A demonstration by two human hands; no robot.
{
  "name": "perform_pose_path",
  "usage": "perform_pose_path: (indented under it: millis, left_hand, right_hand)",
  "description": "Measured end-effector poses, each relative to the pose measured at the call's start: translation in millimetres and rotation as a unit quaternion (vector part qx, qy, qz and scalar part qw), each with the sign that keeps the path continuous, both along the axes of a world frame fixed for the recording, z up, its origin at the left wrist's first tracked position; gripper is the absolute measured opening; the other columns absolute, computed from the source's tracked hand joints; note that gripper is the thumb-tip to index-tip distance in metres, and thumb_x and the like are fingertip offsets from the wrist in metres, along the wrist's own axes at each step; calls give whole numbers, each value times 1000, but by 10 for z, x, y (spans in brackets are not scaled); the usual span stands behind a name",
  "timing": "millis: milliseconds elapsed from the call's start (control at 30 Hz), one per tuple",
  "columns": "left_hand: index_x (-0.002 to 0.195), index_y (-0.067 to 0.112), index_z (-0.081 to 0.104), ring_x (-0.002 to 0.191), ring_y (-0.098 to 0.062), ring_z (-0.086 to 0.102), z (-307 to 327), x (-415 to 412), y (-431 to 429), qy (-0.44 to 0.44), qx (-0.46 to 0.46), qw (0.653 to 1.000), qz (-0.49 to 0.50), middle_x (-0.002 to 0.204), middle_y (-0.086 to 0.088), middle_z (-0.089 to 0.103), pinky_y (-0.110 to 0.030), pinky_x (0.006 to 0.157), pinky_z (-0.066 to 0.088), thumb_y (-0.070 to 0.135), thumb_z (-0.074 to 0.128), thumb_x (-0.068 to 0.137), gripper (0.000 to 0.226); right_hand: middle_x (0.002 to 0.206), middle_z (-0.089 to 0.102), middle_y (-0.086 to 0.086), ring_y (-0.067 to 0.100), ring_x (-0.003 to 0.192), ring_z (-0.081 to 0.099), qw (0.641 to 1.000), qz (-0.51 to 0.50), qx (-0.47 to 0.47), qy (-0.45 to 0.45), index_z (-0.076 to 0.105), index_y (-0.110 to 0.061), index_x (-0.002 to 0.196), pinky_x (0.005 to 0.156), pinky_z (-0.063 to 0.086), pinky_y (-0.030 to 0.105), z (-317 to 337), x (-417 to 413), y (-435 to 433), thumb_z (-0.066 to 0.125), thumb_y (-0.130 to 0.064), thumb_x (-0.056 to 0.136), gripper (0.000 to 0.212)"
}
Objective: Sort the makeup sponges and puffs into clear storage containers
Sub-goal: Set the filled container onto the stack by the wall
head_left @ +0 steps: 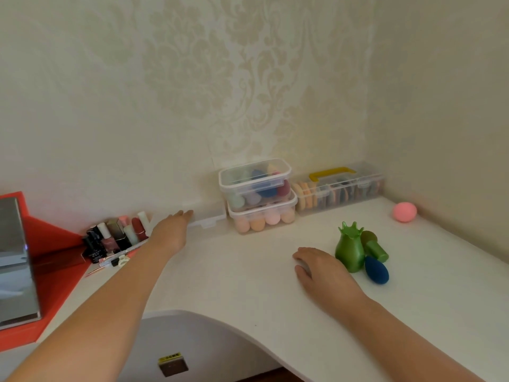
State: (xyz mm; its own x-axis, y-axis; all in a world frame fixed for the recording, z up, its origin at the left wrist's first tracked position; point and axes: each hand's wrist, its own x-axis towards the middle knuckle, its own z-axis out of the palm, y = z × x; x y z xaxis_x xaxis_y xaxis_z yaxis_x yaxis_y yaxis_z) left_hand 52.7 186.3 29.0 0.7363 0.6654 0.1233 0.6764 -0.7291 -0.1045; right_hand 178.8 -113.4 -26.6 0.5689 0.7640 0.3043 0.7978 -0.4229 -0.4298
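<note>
Sponge (376,270) waits loose: left grip (176,227), fingers straight and empty, should pull the low box (205,218) near; right grip (319,268) lies flat, fingers relaxed.

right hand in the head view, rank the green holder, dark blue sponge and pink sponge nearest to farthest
1. Green holder, right beside the right hand, on its outer side.
2. Dark blue sponge, lying just past the holder's base, further right.
3. Pink sponge, far back by the right wall.
</note>
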Motion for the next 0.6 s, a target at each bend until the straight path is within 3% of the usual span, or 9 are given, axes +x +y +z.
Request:
perform_pose_path:
  millis: [133, 300, 467, 600]
  left_hand:
    - [146, 14, 27, 119, -25, 52, 2, -18, -26, 32, 78, 996, -10, 137, -8, 49, -34, 97, 42, -2, 43, 86, 64]
    - [143, 13, 34, 116, -24, 55, 6, -164, -278, 30, 84, 996, -10, 131, -7, 54, -33, 94, 45, -6, 44, 82, 65]
    - [147, 10, 25, 119, -23, 54, -9, -443, -793, 27, 77, 996, -18, 142, -8, 45, -34, 96, 46, -7, 40, 84, 67]
    - [150, 11, 15, 135, -20, 39, 25, -599, -1341, 24, 70, 996, -44, 156, -6, 24, -30, 105, 38, -6, 40, 85, 72]
  right_hand:
    - [135, 51, -6, 9, 123, 47, 1000, 7, 1, -4, 51, -18, 131, 99, 33, 15, 23, 0, -15, 38, -23, 99, 35]
    - [135, 51, -5, 10, 122, 48, 1000, 4, 2, -1, 48, -19, 134, 99, 35, 17, 31, -14, -8, 38, -23, 99, 36]
    - [138, 45, -7, 11, 118, 52, 997, 13, 73, 7, 36, -25, 140, 96, 41, 21, 59, -111, -49, 48, -32, 96, 47]
    - [145, 39, -6, 11, 131, 41, 990, 64, 103, -74, 34, -22, 142, 103, 33, 18, 119, -230, -88, 60, -47, 86, 67]
